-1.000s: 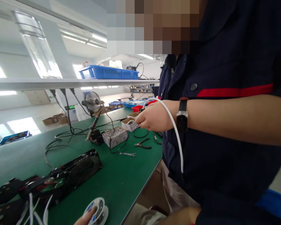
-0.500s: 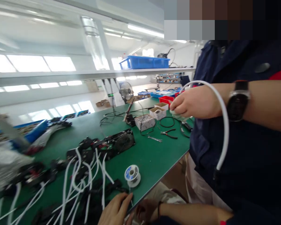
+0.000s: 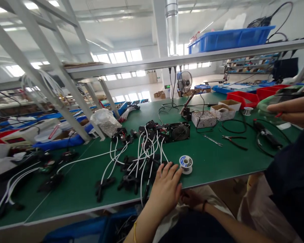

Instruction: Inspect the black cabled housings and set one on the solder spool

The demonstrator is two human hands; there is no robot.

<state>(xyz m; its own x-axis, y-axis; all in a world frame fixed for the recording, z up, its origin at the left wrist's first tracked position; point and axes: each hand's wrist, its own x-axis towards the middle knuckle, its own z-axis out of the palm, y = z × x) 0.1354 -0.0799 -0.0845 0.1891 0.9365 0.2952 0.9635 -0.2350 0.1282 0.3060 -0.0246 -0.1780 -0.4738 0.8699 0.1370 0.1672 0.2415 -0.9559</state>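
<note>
My left hand [image 3: 166, 191] lies flat on the front edge of the green table [image 3: 212, 162], fingers spread and holding nothing. Its fingertips reach a tangle of white cables with black connectors [image 3: 139, 158]. A small solder spool [image 3: 186, 163] stands just right of the fingertips, apart from them. My right hand [image 3: 191, 198] sits below the table edge by my lap, partly hidden, a dark band on its wrist; its grip is not visible.
A black fan unit [image 3: 178, 131] lies behind the cables. Pliers [image 3: 234, 141], a wrench [image 3: 212, 140], small boxes [image 3: 205, 118] and a soldering stand [image 3: 186, 111] lie further right. A co-worker's hand [image 3: 291, 109] in a dark uniform holds something at the right edge. Blue bins [image 3: 230, 38] sit on the shelf.
The view has swung left, so the co-worker now shows only at the right edge. My left hand has moved from the spool to lie flat on the table edge.
</note>
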